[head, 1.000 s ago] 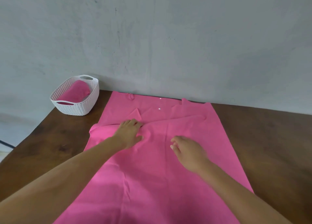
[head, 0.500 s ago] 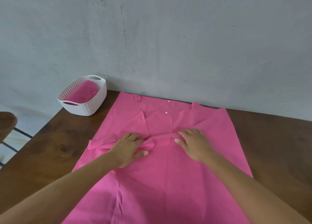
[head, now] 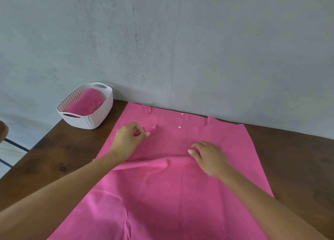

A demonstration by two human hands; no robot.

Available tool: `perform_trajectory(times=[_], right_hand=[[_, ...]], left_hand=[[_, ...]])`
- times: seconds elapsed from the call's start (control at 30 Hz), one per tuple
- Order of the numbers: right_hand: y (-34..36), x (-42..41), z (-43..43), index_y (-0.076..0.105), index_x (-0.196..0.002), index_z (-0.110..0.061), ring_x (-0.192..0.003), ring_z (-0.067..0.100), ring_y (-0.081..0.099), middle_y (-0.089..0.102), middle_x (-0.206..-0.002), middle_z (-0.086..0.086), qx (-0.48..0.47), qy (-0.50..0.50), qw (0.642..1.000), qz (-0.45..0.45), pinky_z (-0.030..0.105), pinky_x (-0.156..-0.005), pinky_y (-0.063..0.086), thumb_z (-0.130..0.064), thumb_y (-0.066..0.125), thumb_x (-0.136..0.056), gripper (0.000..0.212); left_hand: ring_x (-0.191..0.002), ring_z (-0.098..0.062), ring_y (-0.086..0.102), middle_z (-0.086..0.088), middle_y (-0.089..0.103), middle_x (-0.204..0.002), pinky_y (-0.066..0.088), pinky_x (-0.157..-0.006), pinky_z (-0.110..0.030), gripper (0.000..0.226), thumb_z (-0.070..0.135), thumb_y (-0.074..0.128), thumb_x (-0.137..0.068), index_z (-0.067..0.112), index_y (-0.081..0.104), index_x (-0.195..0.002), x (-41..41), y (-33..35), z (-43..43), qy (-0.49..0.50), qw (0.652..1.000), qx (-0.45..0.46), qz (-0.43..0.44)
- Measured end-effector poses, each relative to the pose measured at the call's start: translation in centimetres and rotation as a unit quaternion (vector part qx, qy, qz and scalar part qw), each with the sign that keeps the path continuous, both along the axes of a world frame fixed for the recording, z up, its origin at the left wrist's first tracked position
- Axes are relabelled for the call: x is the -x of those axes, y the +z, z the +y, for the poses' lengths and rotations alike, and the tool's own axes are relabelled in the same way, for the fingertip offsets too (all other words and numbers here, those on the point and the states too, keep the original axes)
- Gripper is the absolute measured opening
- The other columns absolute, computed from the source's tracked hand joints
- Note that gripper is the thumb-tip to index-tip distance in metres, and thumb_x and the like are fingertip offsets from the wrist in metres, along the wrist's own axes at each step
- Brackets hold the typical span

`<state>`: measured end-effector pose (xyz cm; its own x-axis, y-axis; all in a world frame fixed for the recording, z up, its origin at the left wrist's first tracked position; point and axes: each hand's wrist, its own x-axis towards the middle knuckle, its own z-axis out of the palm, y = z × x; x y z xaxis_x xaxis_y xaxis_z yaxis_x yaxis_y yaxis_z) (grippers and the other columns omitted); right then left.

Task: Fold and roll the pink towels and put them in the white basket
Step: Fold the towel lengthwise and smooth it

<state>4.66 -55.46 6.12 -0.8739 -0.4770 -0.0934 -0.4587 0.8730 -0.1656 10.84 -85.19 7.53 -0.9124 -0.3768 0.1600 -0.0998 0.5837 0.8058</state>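
At ten o'clock on the dark wooden surface [head: 54,158] stands the white basket [head: 90,121], with a rolled pink towel [head: 86,102] lying inside it. Toward four o'clock from the basket, the left hand [head: 126,142] rests on the spread pink towel [head: 162,194], its fingers [head: 139,127] curled and pinching a bit of cloth. This towel covers the surface from six o'clock up to the wall [head: 180,40] at twelve. At three o'clock of the left hand, the right hand [head: 209,158] lies on a raised fold, fingers relaxed, gripping nothing.
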Motion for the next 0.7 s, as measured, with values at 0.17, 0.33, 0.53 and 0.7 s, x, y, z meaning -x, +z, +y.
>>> perform_trajectory(times=[0.17, 0.33, 0.53, 0.7], right_hand=[[0.3, 3.6, -4.3, 0.056, -0.137, -0.02, -0.126, 0.02, 0.052, 0.059, -0.135, -0.001, 0.048, 0.007, 0.999, -0.004, 0.037, -0.107, 0.042, -0.043, 0.042, -0.106, 0.041], [0.5, 7.1, -9.6, 0.057, -0.135, -0.018, -0.126, 0.022, 0.053, 0.059, -0.136, 0.002, 0.075, 0.031, 0.996, -0.027, 0.039, -0.107, 0.043, -0.036, 0.047, -0.105, 0.037], [0.6, 10.3, -16.2, 0.056, -0.138, -0.017, -0.129, 0.023, 0.048, 0.054, -0.138, 0.005, 0.114, 0.073, 0.988, -0.067, 0.038, -0.11, 0.039, -0.031, 0.052, -0.104, 0.037], [0.1, 12.5, -20.1, 0.053, -0.143, -0.02, -0.142, 0.022, 0.033, 0.044, -0.151, 0.005, 0.121, 0.096, 0.984, -0.09, 0.039, -0.119, 0.028, -0.029, 0.051, -0.104, 0.039]], left_hand=[[-0.08, -0.012, 0.057, 0.002, 0.062, -0.087, 0.044, -0.069, -0.023, 0.035, 0.028, 0.089, -0.076, 0.017, 0.062, -0.096, 3.0, 0.6, -3.5, 0.039, 0.996, -0.07, -0.035], [-0.079, -0.018, 0.054, 0.0, 0.058, -0.082, 0.047, -0.079, -0.035, 0.036, 0.031, 0.089, -0.075, 0.015, 0.063, -0.094, 6.1, -1.2, -8.2, 0.005, 0.986, -0.117, -0.121], [-0.064, -0.021, 0.04, -0.005, 0.043, -0.067, 0.033, -0.06, -0.032, 0.036, 0.023, 0.072, -0.092, -0.001, 0.051, -0.076, 9.3, -2.4, -11.2, 0.036, 0.991, -0.035, -0.121], [-0.063, -0.021, 0.037, 0.001, 0.04, -0.062, 0.03, -0.058, -0.035, 0.034, 0.018, 0.065, -0.097, 0.0, 0.046, -0.075, 11.8, -3.1, -11.4, 0.033, 0.996, 0.008, -0.087]])
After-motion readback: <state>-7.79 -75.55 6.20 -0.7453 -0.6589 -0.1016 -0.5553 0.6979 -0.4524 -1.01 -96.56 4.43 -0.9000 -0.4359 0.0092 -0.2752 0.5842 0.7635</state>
